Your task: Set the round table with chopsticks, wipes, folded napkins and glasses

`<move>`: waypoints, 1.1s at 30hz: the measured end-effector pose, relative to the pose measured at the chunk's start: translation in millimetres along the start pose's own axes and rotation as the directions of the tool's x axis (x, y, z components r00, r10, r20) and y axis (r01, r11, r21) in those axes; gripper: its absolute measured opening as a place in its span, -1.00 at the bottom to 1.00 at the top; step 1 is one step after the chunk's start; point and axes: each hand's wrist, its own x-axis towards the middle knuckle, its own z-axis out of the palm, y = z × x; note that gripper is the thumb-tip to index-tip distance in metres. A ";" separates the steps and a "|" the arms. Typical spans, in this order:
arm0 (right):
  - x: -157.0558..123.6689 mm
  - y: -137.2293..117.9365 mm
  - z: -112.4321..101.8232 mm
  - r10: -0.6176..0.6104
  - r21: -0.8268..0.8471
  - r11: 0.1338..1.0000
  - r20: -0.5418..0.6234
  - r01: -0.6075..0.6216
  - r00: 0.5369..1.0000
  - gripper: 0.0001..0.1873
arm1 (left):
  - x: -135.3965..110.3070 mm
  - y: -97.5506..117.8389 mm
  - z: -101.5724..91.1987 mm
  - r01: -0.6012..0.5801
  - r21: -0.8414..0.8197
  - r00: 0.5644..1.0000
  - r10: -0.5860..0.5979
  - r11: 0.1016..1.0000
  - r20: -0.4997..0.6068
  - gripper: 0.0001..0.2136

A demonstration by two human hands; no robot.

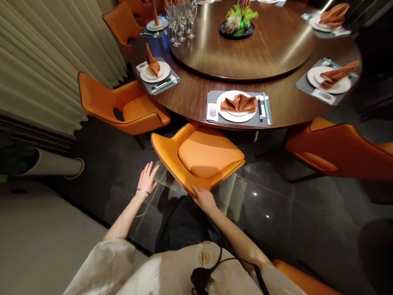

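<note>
An orange chair stands at the near side of a round wooden table, its back toward me. My right hand rests on the top edge of the chair's back, fingers curled over it. My left hand hovers just left of the chair back, fingers spread, holding nothing, with a thin bracelet at the wrist. On the table beyond the chair lies a grey placemat with a white plate and a folded orange napkin.
More orange chairs stand at the left, right and near right. The table carries other place settings, a raised turntable, wine glasses and a flower centrepiece. Pleated curtains hang at left. The floor is dark and glossy.
</note>
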 end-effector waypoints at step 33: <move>-247.1 372.1 -51.2 0.205 0.004 0.978 -0.218 -0.209 0.954 -0.32 | -58.5 209.4 171.7 -0.334 0.267 0.863 0.179 0.904 0.473 -0.66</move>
